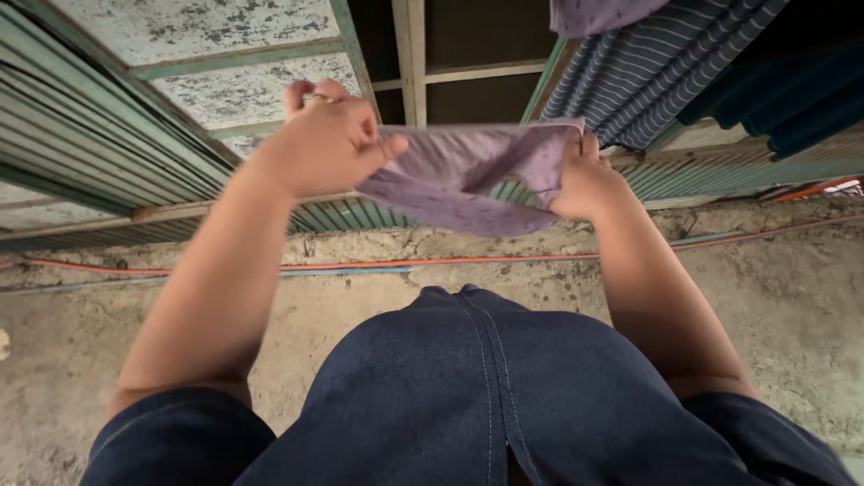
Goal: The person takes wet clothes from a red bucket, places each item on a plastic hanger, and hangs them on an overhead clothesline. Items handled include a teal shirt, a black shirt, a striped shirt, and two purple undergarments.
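Both of my hands hold up a small purple cloth garment (468, 175), stretched between them in front of me. My left hand (328, 139) grips its left edge with fingers pinched; a ring shows on one finger. My right hand (583, 175) grips the right edge. The cloth sags in the middle and hangs above the concrete floor (783, 297). My dark denim garment (468, 396) fills the lower frame.
A striped grey-blue cloth (648, 72) and dark blue fabric (792, 90) hang at the upper right. A corrugated green metal wall (90, 153) runs along the back. An orange cable (360, 265) lies along the floor by the wall.
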